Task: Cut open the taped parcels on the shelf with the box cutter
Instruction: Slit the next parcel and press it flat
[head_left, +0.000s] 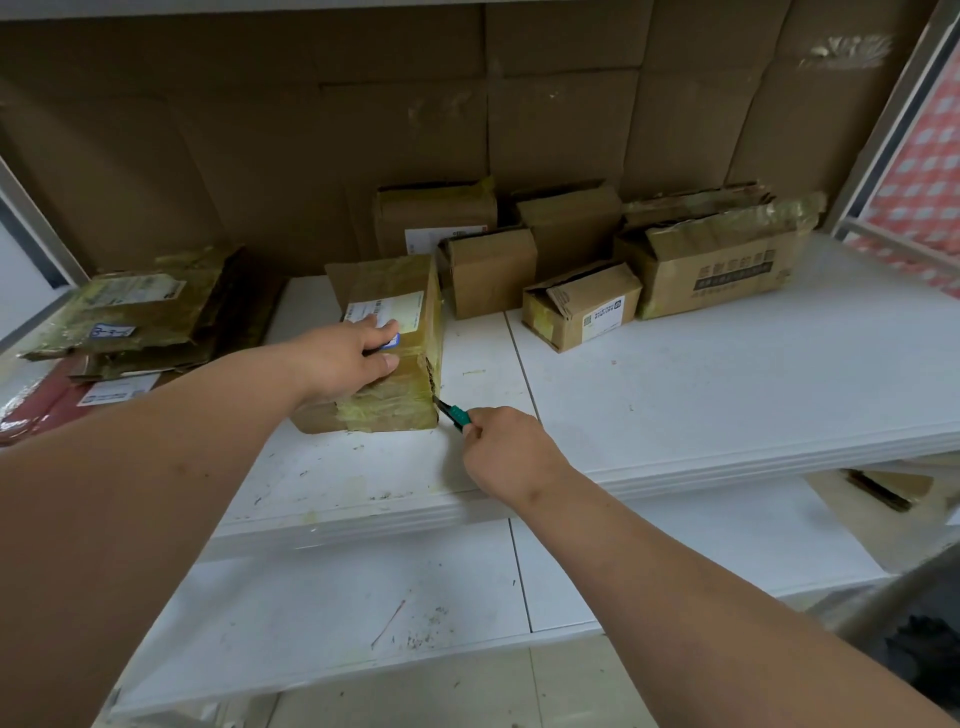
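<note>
Cardboard, brown and wrapped in yellowish tape, the nearest parcel (387, 343) lies mid-shelf (727, 395), left hand (345, 364) resting flat on top, right hand (506, 449) at its five o'clock corner gripping a green-handled box cutter (453, 413), blade seemingly touching the tape.

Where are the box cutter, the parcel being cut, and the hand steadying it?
box cutter (457, 414): head view, on its green handle.
taped parcel (400, 395): head view, on its taped near face.
left hand (345, 358): head view, on the back of the hand.
</note>
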